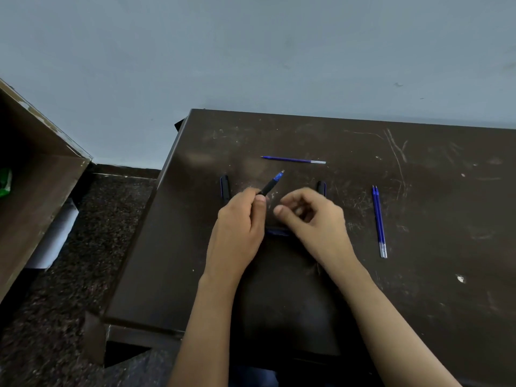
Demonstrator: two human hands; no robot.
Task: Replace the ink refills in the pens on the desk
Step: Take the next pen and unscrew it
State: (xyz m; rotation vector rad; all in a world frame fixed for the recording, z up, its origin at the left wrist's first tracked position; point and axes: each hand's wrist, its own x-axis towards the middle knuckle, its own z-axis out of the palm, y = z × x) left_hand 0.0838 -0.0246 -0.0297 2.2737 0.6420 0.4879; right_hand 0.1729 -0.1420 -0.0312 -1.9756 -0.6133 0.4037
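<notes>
Left hand (240, 219) pinches pen (272, 183) tip-up for reassembly; right hand (312, 216) half-curled, contents indeterminate. 2 refills (379, 222) staged toward desk's (418, 275) right edge.

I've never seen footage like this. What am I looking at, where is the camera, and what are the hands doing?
There is no machine here, only a person's two bare hands. The single picture comes from a camera worn on the head, looking forward and down at a dark, scratched desk. The left hand holds a pen with a black grip and blue tip, pointing away. The right hand is loosely curled beside it; whether it holds anything is unclear. One blue refill lies farther back, and two refills lie side by side to the right. Two dark pen parts lie behind the hands.
</notes>
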